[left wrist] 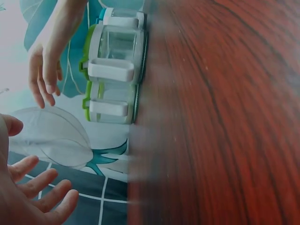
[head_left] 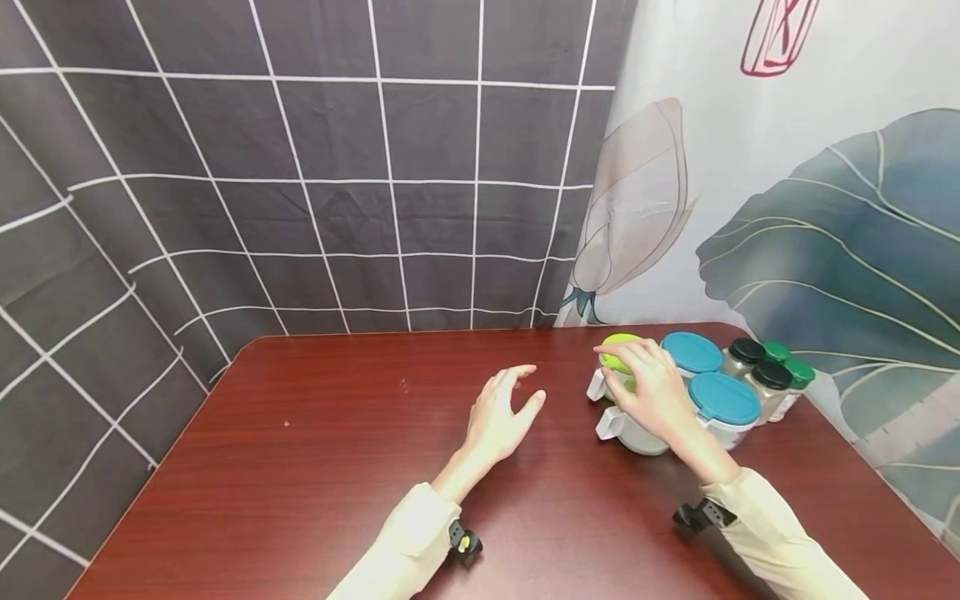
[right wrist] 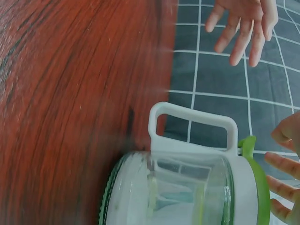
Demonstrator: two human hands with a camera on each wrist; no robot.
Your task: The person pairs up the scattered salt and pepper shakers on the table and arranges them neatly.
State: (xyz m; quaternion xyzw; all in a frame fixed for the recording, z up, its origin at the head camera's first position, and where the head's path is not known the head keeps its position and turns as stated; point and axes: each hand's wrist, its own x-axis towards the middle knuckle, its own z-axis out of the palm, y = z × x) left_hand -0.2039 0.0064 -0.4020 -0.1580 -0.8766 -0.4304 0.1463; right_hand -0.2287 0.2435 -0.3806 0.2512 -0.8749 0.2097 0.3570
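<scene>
My right hand [head_left: 652,390] hovers over two glass seasoning jars with green lids and white handles, its fingers loosely bent with nothing between them. The far green-lidded jar [head_left: 621,339] shows its lid beyond the fingertips, while the near green-lidded jar [head_left: 643,442] has its lid mostly hidden under the hand. In the right wrist view the near jar's clear body and white handle [right wrist: 194,115] appear large, with the fingers just beyond the lid. To the left of the jars, my left hand [head_left: 497,421] is held above the table, fingers spread and holding nothing.
Right of the green-lidded jars stand two blue-lidded jars [head_left: 723,398]. Beyond them are several small bottles with black caps [head_left: 772,374] and green caps [head_left: 799,371]. The red-brown wooden table [head_left: 315,467] meets a grey checked cloth [head_left: 337,167] and a flower-printed curtain [head_left: 810,233].
</scene>
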